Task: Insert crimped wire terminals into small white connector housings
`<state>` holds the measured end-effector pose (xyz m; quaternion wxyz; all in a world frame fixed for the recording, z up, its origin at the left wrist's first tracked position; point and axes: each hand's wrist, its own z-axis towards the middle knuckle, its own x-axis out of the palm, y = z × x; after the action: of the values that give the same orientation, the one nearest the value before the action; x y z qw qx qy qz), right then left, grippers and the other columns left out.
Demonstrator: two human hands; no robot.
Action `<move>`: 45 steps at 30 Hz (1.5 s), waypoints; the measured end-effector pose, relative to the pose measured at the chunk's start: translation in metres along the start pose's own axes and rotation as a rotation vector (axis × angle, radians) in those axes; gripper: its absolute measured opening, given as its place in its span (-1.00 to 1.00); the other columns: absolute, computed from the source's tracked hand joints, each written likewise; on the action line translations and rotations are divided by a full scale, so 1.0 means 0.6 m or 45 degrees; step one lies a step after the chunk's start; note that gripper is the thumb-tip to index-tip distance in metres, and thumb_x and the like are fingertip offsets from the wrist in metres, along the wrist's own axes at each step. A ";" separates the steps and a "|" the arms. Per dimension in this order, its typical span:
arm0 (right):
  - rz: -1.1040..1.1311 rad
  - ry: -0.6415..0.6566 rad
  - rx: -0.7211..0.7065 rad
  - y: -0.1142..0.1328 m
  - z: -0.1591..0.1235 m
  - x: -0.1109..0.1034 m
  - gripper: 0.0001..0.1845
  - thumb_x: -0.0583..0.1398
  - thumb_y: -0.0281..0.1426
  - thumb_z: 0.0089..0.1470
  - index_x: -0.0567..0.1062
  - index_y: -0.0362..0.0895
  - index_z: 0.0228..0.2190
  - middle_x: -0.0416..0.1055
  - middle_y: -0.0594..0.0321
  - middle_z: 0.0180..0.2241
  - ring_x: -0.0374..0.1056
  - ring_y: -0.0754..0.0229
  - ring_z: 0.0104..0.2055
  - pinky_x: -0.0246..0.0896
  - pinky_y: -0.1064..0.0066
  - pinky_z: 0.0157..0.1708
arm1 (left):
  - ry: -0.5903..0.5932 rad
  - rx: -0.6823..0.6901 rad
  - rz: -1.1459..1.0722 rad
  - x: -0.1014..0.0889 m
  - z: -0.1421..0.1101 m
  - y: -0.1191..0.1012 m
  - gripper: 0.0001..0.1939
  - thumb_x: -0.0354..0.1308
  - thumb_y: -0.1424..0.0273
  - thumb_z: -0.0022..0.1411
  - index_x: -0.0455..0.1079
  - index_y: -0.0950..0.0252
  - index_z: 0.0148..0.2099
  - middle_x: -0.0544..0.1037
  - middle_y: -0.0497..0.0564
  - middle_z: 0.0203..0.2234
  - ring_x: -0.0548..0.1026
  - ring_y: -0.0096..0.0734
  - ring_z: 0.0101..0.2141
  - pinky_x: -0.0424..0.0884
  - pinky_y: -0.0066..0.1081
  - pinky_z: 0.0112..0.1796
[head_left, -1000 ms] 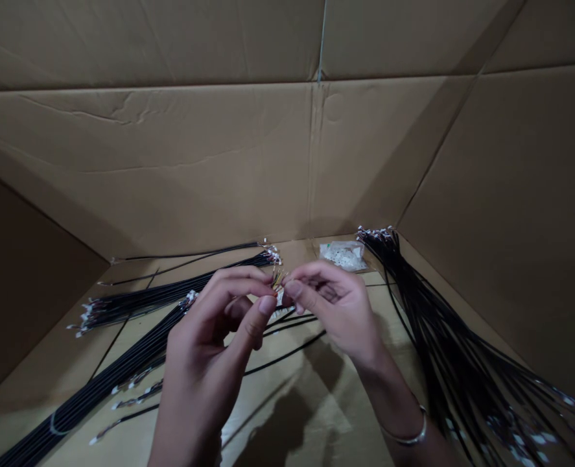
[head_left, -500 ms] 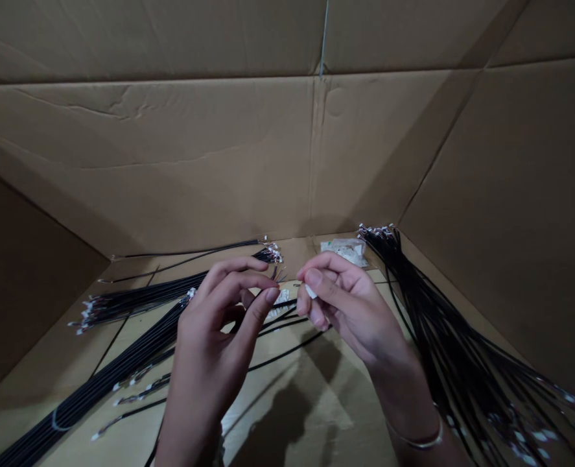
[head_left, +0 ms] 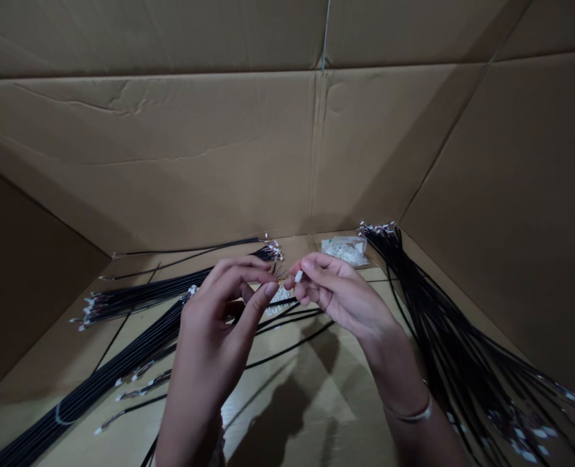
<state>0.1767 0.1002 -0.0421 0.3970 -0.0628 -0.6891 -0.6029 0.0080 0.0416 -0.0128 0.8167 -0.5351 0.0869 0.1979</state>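
Between thumb and fingers, my left hand (head_left: 229, 318) pinches the end of a black cable, whose thin coloured wires (head_left: 279, 271) fan out past the fingertips. My right hand (head_left: 340, 295) grips a small white connector housing (head_left: 299, 277) in its fingertips, close to those wires. Whether a wire touches the housing I cannot tell. Most of the held cable is hidden by my left hand. Just beyond and below the fingertips lies a small pile of white connector housings (head_left: 278, 303), partly covered by my hands.
A clear plastic bag (head_left: 344, 250) of white pieces lies by the back cardboard wall (head_left: 219, 155). Black cable bundles with white connectors lie at the right (head_left: 443, 331), far left (head_left: 146, 295) and near left (head_left: 97, 383). Several loose cables (head_left: 290, 344) cross the middle.
My right hand has moved left and slightly up with the white connector housing, closer to the wires at my left fingertips. My left hand has barely moved.
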 end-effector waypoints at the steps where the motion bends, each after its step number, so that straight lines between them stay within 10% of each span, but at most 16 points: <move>1: 0.000 0.003 0.006 0.000 0.002 -0.001 -0.77 0.52 -0.26 0.02 0.68 -0.15 -0.43 0.64 0.28 -0.46 0.54 0.36 -0.46 0.53 0.57 -0.36 | 0.002 0.004 -0.001 0.000 0.002 0.002 -0.91 0.28 0.33 0.37 0.57 0.12 -0.24 0.61 -0.04 -0.15 0.58 -0.40 -0.12 0.45 -0.51 -0.24; 14: -0.205 -0.052 -0.270 0.000 -0.033 0.025 -0.88 0.45 -0.41 0.12 0.63 -0.13 -0.30 0.66 0.29 -0.45 0.56 0.32 -0.51 0.52 0.53 -0.45 | 0.050 0.054 0.062 -0.009 -0.008 -0.006 -0.89 0.26 0.35 0.39 0.55 0.13 -0.26 0.59 -0.08 -0.12 0.57 -0.43 -0.06 0.46 -0.54 -0.22; 45: -0.160 0.086 -0.191 0.003 -0.038 0.022 -0.94 0.38 -0.49 0.23 0.68 -0.12 -0.24 0.65 0.33 -0.44 0.56 0.41 -0.49 0.49 0.63 -0.45 | 0.079 0.009 0.050 -0.011 -0.009 -0.018 -0.85 0.24 0.35 0.40 0.54 0.15 -0.29 0.57 -0.08 -0.16 0.59 -0.47 -0.10 0.49 -0.61 -0.23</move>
<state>0.1794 0.0750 -0.0336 0.3754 -0.0287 -0.6309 -0.6784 0.0069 0.0314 -0.0040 0.8115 -0.5361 0.1234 0.1969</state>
